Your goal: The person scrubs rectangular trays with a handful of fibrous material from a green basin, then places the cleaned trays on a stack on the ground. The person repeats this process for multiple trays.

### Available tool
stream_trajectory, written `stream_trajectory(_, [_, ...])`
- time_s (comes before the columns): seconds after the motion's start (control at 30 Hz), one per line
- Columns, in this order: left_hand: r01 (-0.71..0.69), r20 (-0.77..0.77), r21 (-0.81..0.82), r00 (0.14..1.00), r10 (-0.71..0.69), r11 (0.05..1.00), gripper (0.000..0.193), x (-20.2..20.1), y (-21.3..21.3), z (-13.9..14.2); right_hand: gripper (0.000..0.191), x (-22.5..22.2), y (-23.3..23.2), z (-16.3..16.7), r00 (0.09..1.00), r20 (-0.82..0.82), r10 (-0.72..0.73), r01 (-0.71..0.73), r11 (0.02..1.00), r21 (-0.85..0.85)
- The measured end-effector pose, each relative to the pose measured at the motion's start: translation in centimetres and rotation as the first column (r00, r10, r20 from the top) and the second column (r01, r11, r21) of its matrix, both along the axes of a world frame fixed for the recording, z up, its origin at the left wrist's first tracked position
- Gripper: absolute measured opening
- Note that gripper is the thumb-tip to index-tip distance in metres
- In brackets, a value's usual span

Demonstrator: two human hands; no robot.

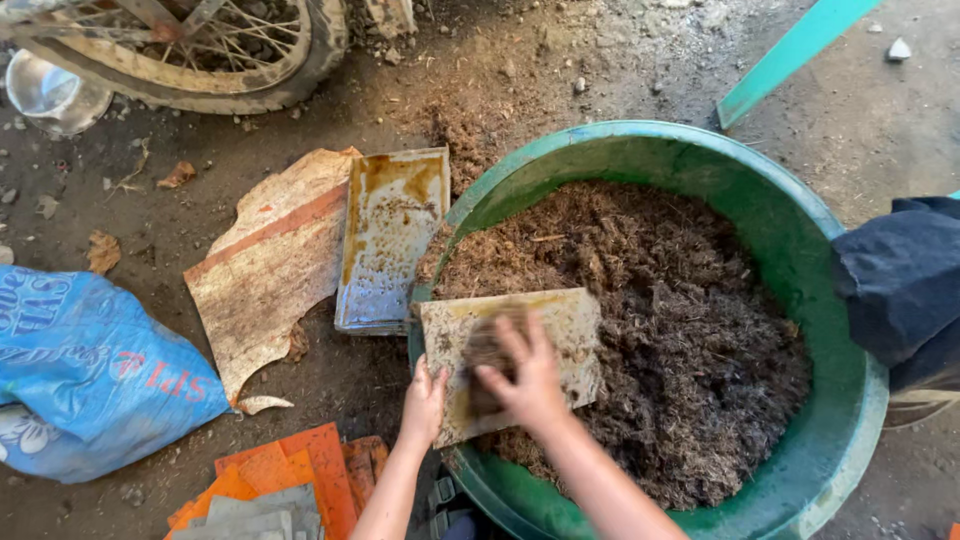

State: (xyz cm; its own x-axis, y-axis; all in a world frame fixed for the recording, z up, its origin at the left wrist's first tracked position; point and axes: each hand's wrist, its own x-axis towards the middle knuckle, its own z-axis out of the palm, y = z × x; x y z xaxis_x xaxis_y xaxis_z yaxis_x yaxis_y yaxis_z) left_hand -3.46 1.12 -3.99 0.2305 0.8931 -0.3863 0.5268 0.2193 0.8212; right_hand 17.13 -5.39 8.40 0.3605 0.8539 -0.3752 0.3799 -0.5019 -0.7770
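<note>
Head view: left hand (424, 398) grips edge of flat tray (565, 325) over green tub (800, 240). Right hand (525, 375) clenched on brown fibre clump (490, 352), mostly hiding it; tub's near rim cut off

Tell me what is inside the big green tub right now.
The green tub is filled with dark brown fibrous material. A pale flat tile lies over its near-left rim, held by the left hand, with the right hand pressing a clump on it. The tub's bottom is covered.
</note>
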Motion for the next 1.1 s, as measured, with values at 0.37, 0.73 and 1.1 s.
stream_trajectory(0.37, [-0.033,0.169,0.195,0.986,0.0,0.98,0.041,-1.3,-1.6,1.6,0.041,6.4,1.3,-12.6,0.869,0.465,-0.167,0.186,0.982,0.005])
stream_trajectory(0.73, [-0.031,0.09,0.224,0.996,0.011,0.974,0.041,-3.0,-1.5,-0.7,0.037,-0.3,6.1,-4.4,0.925,0.379,-0.012,-0.008,0.999,0.052])
stream_trajectory(1.1, [-0.078,0.202,0.238,0.979,0.029,0.968,0.048,-3.4,-1.8,-2.6,0.033,14.6,-1.3,-10.8,0.647,0.746,0.16,-0.068,0.986,-0.153])
